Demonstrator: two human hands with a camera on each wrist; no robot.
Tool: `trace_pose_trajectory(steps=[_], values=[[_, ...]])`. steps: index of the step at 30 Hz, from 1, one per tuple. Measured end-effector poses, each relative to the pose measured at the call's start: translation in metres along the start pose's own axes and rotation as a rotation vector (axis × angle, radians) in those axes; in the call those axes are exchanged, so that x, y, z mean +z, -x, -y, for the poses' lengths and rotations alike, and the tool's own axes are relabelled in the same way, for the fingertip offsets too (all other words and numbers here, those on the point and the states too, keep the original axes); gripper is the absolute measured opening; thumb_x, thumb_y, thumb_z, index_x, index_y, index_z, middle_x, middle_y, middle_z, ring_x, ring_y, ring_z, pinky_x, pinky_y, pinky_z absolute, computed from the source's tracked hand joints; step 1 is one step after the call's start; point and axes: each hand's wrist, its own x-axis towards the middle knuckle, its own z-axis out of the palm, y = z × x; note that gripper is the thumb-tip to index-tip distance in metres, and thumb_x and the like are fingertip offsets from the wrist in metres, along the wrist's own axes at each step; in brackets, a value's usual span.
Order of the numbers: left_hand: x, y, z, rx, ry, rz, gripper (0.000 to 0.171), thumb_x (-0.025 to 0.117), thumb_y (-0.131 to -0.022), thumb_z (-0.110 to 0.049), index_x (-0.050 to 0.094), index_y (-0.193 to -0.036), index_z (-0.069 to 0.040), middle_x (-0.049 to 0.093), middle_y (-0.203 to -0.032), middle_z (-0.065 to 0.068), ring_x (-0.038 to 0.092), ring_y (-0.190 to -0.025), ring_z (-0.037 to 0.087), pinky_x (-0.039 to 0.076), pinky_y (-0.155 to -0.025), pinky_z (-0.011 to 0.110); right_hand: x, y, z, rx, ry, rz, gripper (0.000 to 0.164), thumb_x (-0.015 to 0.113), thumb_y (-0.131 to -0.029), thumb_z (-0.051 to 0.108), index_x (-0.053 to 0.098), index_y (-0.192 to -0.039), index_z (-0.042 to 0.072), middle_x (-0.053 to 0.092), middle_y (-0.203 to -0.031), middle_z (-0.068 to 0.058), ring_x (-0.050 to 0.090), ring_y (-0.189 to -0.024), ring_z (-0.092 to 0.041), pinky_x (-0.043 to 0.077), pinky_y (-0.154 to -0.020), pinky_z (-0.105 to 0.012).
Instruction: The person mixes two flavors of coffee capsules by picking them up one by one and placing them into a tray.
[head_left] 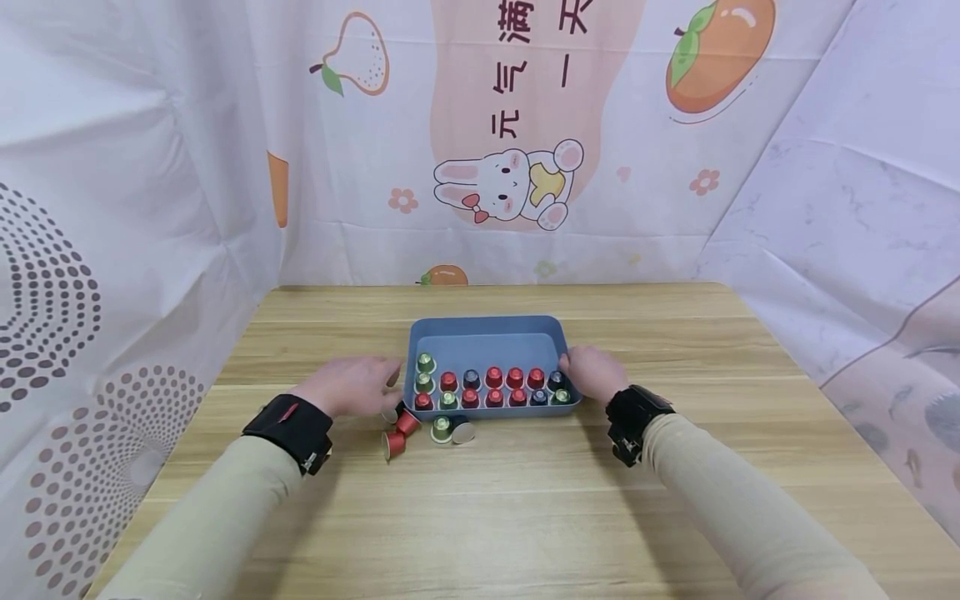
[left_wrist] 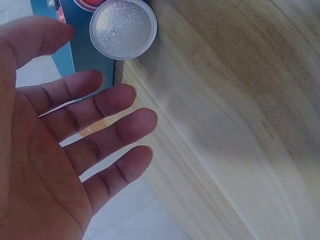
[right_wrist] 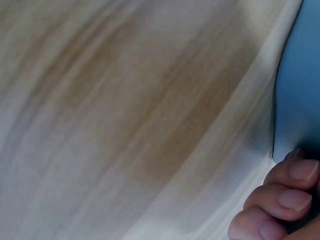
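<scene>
A blue rectangular tray [head_left: 491, 346] holds two front rows of red, green and dark coffee capsules, plus one green capsule [head_left: 426, 362] behind them at the left. My left hand [head_left: 351, 385] is beside the tray's left end, its fingers spread with nothing between them. In the left wrist view, a silver-lidded capsule [left_wrist: 123, 29] faces up close to the thumb. At the tray's right end, my right hand [head_left: 594, 372] grips the rim; its curled fingers [right_wrist: 282, 199] lie against the outer wall in the right wrist view.
Loose capsules lie on the wooden table [head_left: 495, 508] in front of the tray: a red capsule [head_left: 393, 444], another red beside it, a green capsule [head_left: 441, 429] and a capsule with its pale lid [head_left: 463, 432] showing. A printed curtain [head_left: 360, 167] hangs behind the table.
</scene>
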Motion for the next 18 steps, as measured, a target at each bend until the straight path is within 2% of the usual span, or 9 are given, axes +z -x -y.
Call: trace_pose_trajectory(steps=[11, 18], values=[[0.0035, -0.0021, 0.0012, -0.019, 0.0, 0.062, 0.022, 0.067, -0.093, -0.035, 0.06, -0.088, -0.015, 0.057, -0.077, -0.002, 0.054, -0.068, 0.016, 0.042, -0.061, 0.033, 0.0007, -0.0002, -0.0001, -0.007, 0.003, -0.001, 0.036, 0.045, -0.105, 0.019, 0.055, -0.072, 0.007, 0.065, -0.083, -0.016, 0.062, -0.072, -0.029, 0.054, -0.073, -0.053], [0.0078, -0.0019, 0.0019, 0.038, -0.033, 0.065, 0.016, 0.072, -0.087, -0.023, 0.061, -0.078, -0.015, 0.055, -0.074, -0.002, 0.051, -0.066, 0.015, 0.04, -0.062, 0.032, 0.0006, 0.0001, 0.0006, -0.003, -0.002, -0.005, 0.037, 0.047, -0.104, 0.019, 0.055, -0.071, 0.007, 0.065, -0.082, -0.015, 0.062, -0.071, -0.029, 0.053, -0.072, -0.053]])
